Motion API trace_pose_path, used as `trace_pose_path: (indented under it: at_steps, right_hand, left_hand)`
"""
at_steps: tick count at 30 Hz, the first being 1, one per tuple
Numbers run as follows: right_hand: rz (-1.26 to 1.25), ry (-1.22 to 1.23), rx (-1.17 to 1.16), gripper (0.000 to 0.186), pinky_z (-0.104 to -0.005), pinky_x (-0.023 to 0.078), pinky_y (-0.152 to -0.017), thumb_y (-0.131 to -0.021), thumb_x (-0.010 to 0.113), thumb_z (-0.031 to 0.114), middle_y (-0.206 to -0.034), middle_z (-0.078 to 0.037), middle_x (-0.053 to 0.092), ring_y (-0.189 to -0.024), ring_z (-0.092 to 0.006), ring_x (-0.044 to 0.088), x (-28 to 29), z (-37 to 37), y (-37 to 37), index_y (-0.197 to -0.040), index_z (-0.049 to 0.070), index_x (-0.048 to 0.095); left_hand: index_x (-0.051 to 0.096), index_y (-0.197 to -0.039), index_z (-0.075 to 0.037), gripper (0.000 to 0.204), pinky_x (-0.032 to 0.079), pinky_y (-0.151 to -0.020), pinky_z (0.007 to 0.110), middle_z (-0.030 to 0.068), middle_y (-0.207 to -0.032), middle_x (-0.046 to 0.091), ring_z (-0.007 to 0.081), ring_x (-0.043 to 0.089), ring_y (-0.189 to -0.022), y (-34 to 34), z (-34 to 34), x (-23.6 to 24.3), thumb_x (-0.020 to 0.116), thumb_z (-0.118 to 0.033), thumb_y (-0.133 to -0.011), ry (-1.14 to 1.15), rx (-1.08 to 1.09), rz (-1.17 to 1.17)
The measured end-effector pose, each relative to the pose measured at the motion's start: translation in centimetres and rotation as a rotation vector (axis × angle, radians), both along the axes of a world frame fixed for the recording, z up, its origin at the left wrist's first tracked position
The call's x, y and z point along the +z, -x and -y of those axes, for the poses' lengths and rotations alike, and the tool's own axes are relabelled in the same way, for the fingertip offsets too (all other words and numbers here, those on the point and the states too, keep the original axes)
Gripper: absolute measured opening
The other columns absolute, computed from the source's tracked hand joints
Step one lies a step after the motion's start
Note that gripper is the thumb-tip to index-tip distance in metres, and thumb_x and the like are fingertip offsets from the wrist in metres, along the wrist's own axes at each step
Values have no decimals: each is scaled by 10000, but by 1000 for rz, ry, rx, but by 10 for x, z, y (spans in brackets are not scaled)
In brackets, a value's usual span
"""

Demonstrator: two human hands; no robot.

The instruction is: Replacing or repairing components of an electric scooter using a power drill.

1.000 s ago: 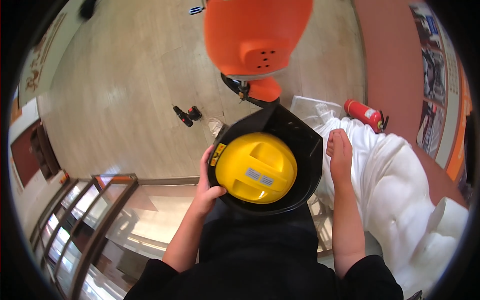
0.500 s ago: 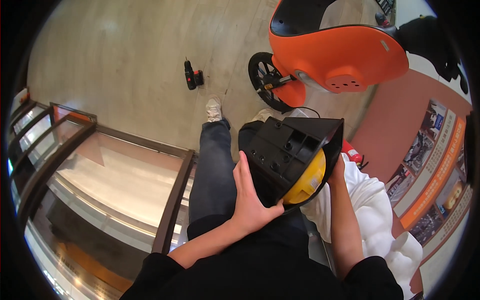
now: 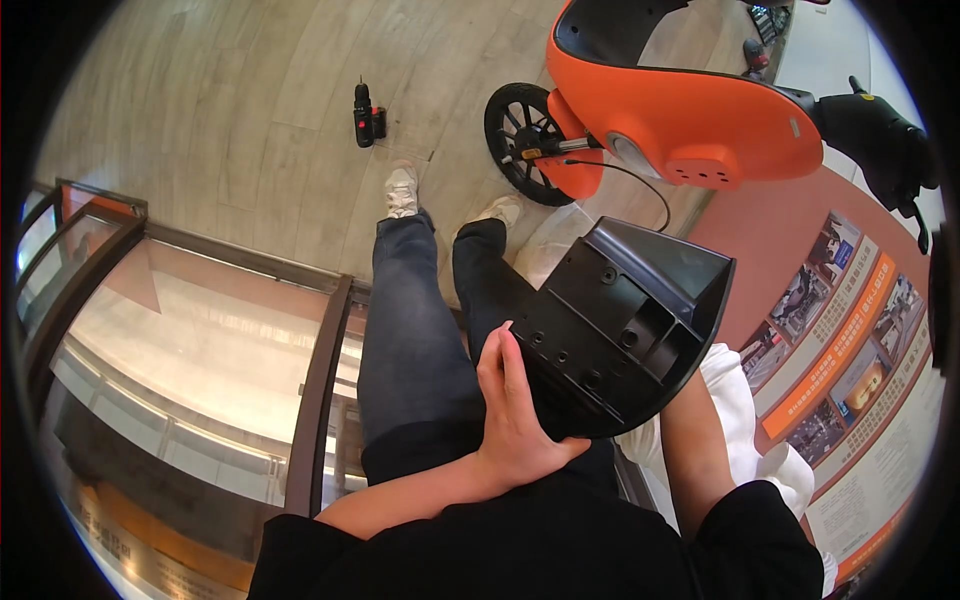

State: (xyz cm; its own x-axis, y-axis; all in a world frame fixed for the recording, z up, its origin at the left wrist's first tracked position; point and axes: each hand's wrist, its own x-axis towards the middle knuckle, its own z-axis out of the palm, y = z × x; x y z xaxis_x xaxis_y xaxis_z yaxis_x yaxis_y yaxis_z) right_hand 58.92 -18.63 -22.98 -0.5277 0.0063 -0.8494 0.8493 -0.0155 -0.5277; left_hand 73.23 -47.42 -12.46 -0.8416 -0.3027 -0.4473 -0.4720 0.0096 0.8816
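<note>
A black plastic housing (image 3: 630, 335), with round screw holes and recessed slots in its face, is tilted up over my lap. My left hand (image 3: 520, 420) grips its near left edge, fingers stretched along the side and thumb by the lower edge. My right forearm (image 3: 697, 450) runs up behind the housing's right side. The right hand itself is hidden behind the housing, supporting it from there. The housing's inside is turned out of sight.
An orange scooter body (image 3: 690, 125) with a black front wheel (image 3: 525, 140) and trailing cable stands ahead on the right. A cordless drill (image 3: 364, 116) lies on the floor. Left is a glass display case (image 3: 320, 390); white cloth (image 3: 735, 390) and a printed panel (image 3: 840, 340) are right.
The housing has moved right and turned, so the yellow object seen inside it is now hidden. My left hand's fingers have come closer together. The view has shifted slightly.
</note>
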Motion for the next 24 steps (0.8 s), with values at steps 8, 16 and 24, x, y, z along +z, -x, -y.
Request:
trace_pose_path:
  at_steps: [8,16,24]
  right_hand:
    - [-43,61,27,397,-336,524,-874,-1021,437,439,-1037,-69,664,-956,-193,645,30,-7,-22,-1061,77,595]
    - [-122,109,6,400,-328,523,-858,-1019,436,449,-1011,-66,660,-934,-184,642,27,-7,-8,-1025,79,589]
    - [-178,132,-7,382,-270,483,-743,-1006,425,415,-855,-26,615,-807,-121,582,-12,21,62,-886,78,559]
  left_hand:
    - [-78,-1519,87,1457,259,-1121,549,378,-1494,119,493,216,-1372,2,5,-2,949,-233,-536,115,-19,-115]
    - [-105,-1531,42,1463,276,-1120,533,339,-1485,145,479,261,-1370,4,12,-13,942,-247,-550,66,-42,-102]
    - [-354,-1467,-43,1410,133,-1203,427,237,-1568,76,348,202,-1469,-7,25,-57,779,-66,-628,-274,-75,-100]
